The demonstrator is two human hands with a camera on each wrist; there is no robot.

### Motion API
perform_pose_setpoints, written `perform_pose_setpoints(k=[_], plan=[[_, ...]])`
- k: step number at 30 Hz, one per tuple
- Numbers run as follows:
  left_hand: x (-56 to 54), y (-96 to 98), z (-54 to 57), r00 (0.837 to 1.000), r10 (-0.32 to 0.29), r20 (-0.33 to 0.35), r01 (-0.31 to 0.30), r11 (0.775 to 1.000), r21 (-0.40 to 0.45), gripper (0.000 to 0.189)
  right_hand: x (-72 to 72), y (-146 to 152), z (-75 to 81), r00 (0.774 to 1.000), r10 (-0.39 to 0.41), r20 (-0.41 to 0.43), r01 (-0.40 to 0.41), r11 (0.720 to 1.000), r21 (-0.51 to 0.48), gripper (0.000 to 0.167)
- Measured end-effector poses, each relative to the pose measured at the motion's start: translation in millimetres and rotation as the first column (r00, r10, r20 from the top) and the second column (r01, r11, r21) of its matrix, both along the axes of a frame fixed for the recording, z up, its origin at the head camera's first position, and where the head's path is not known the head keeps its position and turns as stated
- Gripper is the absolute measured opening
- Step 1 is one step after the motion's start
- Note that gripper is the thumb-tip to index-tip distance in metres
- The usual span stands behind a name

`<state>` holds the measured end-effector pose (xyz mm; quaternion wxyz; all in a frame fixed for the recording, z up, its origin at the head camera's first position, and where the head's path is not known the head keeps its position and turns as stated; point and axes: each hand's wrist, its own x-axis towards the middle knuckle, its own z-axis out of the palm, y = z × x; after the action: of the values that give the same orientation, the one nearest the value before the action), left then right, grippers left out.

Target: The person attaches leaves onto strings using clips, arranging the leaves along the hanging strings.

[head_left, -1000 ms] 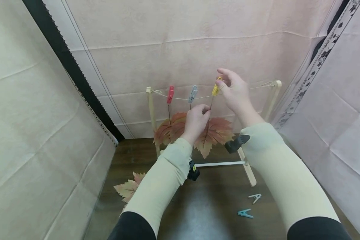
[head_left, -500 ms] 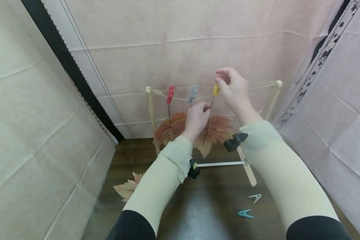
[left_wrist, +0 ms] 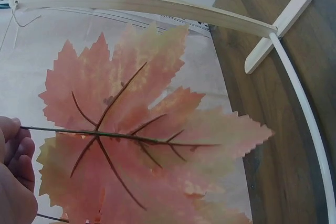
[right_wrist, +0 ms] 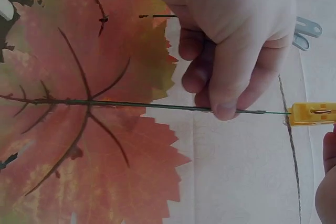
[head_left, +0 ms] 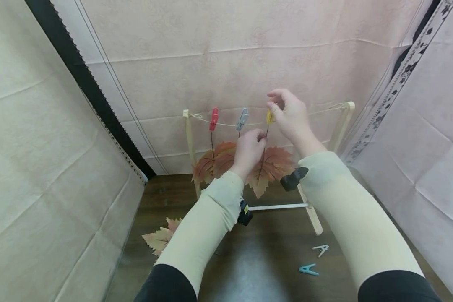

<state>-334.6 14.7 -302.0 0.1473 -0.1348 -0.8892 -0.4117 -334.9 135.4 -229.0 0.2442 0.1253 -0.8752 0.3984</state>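
Note:
My left hand pinches the thin stem of an orange-red artificial maple leaf between thumb and fingers. The leaf hangs down, its stem reaching up to a yellow clothespin at the string. My right hand holds the yellow clothespin by its upper end; most of that hand lies outside the right wrist view. Left of it, a red clothespin and a grey-blue clothespin stand on the string, with more leaves hanging below, partly behind my left hand.
The string spans a pale wooden frame with a white crossbar low down. A white clothespin and a blue clothespin lie on the dark wooden table. Another leaf lies beside my left sleeve.
My right hand and the yellow clothespin have shifted slightly left and down. My left hand, still pinching the stem, has moved a little to the right.

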Motion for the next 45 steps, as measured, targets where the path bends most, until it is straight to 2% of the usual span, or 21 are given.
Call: perform_pose_setpoints(k=[15,20,26,31,35,45], plan=[[-2.1,2.7,-2.1,1.000,0.018,0.002,-0.018,1.000,0.001,0.017,-0.9,0.5,-5.1,0.999,0.024,-0.024,-0.023,0.999,0.047,0.030],[-2.5,3.8,-1.8,0.999,0.016,0.047,-0.016,1.000,-0.001,0.018,0.3,1.2,-4.9,0.999,0.032,0.016,-0.033,0.997,0.075,0.033],[-3.1,4.9,-0.3,0.999,0.008,0.053,-0.009,1.000,0.016,0.017,-1.4,4.2,-7.3,0.996,0.041,0.075,-0.047,0.995,0.087,0.044],[-1.7,4.6,-1.1,0.997,0.003,0.082,-0.007,0.999,0.046,0.017,-2.7,6.7,-9.0,0.995,0.046,0.094,-0.052,0.996,0.068,0.051],[0.1,2.1,-2.6,0.998,0.002,0.069,-0.006,0.998,0.064,0.018,-3.1,8.2,-10.4,0.993,0.056,0.105,-0.061,0.997,0.041,0.055],[9.8,-7.7,-5.1,0.997,-0.026,0.076,0.016,0.991,0.131,0.023,3.5,14.1,-14.4,0.996,0.042,0.082,-0.041,0.999,-0.010,0.054]])
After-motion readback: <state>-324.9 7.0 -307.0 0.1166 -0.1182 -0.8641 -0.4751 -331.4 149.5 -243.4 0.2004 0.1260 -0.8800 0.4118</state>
